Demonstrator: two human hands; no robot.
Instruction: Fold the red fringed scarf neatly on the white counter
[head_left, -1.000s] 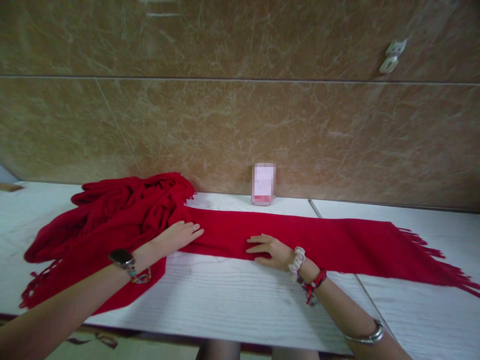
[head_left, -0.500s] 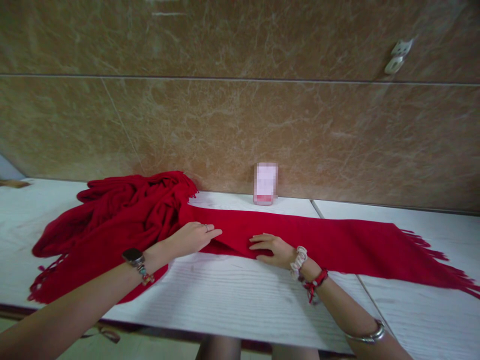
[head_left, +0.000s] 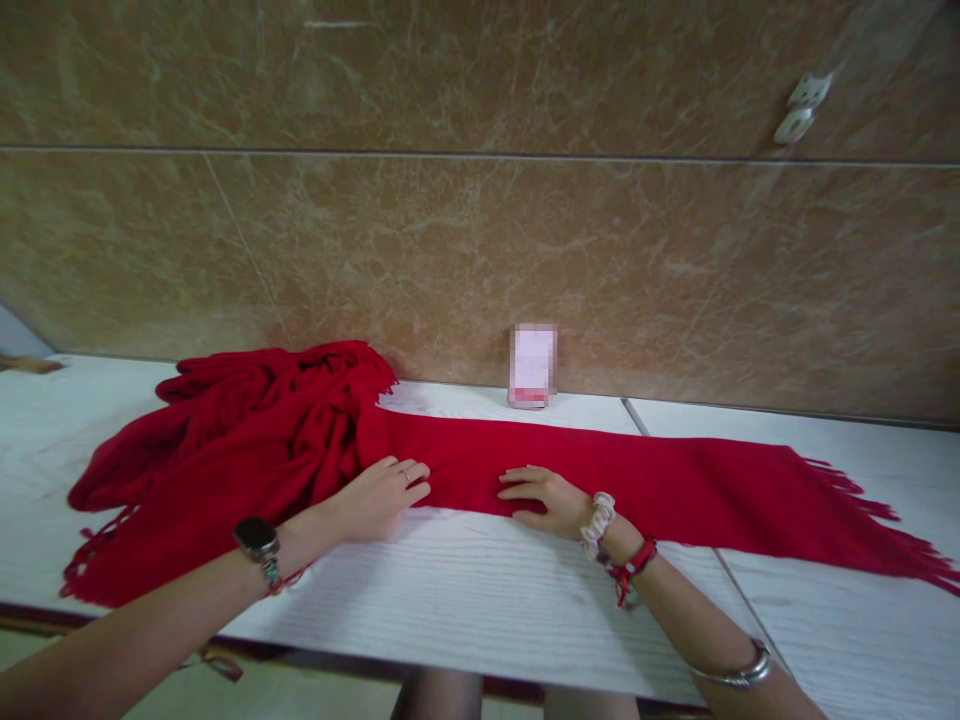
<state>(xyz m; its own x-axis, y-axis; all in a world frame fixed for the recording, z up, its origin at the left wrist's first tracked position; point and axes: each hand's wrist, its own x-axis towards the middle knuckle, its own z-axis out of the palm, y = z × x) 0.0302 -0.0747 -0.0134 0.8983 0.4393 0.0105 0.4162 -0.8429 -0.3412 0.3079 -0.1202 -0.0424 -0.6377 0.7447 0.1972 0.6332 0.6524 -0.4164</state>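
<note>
A long red scarf (head_left: 675, 490) lies across the white tabletop, its right part spread flat in a band with a fringed end. At the left, the rest of it is heaped in loose folds (head_left: 247, 440). My left hand (head_left: 382, 497) rests on the near edge of the band beside the heap, fingers a little bent and apart, thumb hidden. On the middle of the band lies my right hand (head_left: 547, 500), fingers stretched out and slightly spread over the cloth. Neither hand grips the fabric visibly.
A blurred pale pink box-like object (head_left: 532, 365) stands against the brown marbled wall (head_left: 450, 260) behind the scarf. White hooks (head_left: 802, 108) are fixed to the wall at upper right. The white table's (head_left: 465, 590) near edge runs just above my legs.
My left hand has let go of the scarf's near edge and shifted slightly left and toward me. The raised fold between my hands now lies flat. My right hand stays put.
</note>
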